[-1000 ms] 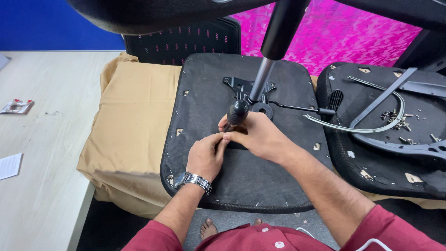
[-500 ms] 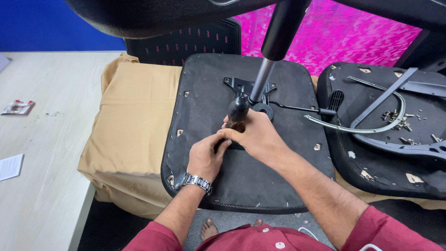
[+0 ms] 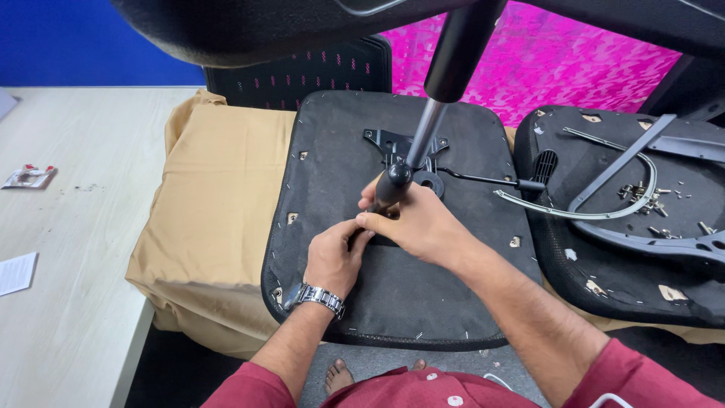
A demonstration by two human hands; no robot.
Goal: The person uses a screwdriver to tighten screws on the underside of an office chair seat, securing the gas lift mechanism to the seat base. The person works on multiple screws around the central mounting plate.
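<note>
Right hand (image 3: 423,227): curled closed round the lower end of the black-and-chrome gas-lift cylinder (image 3: 423,143), where its black foot meets the black metal mounting plate (image 3: 396,147) at the middle of the upturned black fabric-covered seat base (image 3: 393,249). What the fingertips pinch beneath the palm cannot be told.

Left hand (image 3: 332,257): narrow, fingers bunched and touching the right hand's fingertips from 7 o'clock; a steel-link wristwatch (image 3: 317,297) sits at the wrist. Whether it holds a small part is hidden.

Governing relation — the cylinder's long axis rises from the hands toward 1 o'clock, tilting up and away to the dark chair part (image 3: 302,23) overhead. The right hand is the nearer, already on the shaft; the left lies just beside its foot.

Surroundings: a thin black lever rod (image 3: 483,180) runs from the plate toward 3 o'clock, close to the right hand's knuckles. The seat base rests on a tan cloth-covered block (image 3: 211,204) at 9 o'clock. At 3 o'clock, well apart, a second black seat pan (image 3: 627,279) carries grey curved arm brackets (image 3: 642,234) and loose screws (image 3: 642,193). Far at 9 o'clock, a pale wooden tabletop (image 3: 68,227) — a small packet (image 3: 29,176) and a white paper slip (image 3: 15,272) on it.
</note>
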